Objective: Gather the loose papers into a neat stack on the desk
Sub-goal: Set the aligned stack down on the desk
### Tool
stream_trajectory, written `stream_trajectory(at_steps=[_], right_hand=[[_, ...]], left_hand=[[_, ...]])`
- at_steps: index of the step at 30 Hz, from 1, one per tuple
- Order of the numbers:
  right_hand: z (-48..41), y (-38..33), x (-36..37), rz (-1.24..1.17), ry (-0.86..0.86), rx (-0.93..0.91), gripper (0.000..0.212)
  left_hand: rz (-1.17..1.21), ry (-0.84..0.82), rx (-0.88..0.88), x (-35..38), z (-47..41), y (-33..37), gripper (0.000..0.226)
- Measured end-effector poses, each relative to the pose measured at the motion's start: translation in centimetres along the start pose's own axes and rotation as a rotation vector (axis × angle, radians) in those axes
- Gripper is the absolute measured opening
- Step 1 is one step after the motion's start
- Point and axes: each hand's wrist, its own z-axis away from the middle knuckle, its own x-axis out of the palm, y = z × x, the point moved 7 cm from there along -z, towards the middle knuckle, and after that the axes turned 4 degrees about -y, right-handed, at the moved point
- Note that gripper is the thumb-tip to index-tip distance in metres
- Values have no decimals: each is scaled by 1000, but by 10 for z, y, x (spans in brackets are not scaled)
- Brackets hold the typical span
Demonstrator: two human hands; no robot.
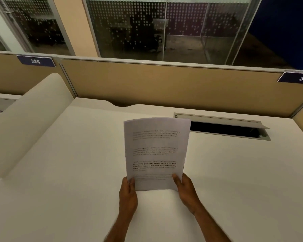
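Note:
A stack of white papers (pixel 156 151) with printed paragraphs stands upright over the middle of the white desk (pixel 68 172), its lower edge at or just above the surface. My left hand (pixel 129 193) grips the stack's lower left corner, thumb on the front sheet. My right hand (pixel 185 189) grips the lower right corner the same way. The sheets look aligned, with the top edge bowed slightly. No other loose sheet shows on the desk.
An open cable slot (pixel 224 131) with a raised flap lies in the desk behind and right of the papers. A tan partition (pixel 164 84) with labels 386 and 387 closes the back. A cream side divider (pixel 24 124) rises at the left.

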Motion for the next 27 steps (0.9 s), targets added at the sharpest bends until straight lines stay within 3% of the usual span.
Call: stream_trajectory(at_steps=[8, 13, 22, 27], right_hand=[[-78, -45, -5, 126, 199, 41, 28], [-142, -51, -8, 158, 238, 115, 29], [-206, -35, -5, 206, 310, 207, 35], [-211, -38, -7, 255, 359, 191, 34]], left_hand=[[-233, -53, -35, 5, -94, 50, 29], [-388, -98, -123, 18, -169, 68, 39], [-462, -129, -204, 35, -236, 62, 38], [-461, -117, -165, 38, -245, 62, 37]])
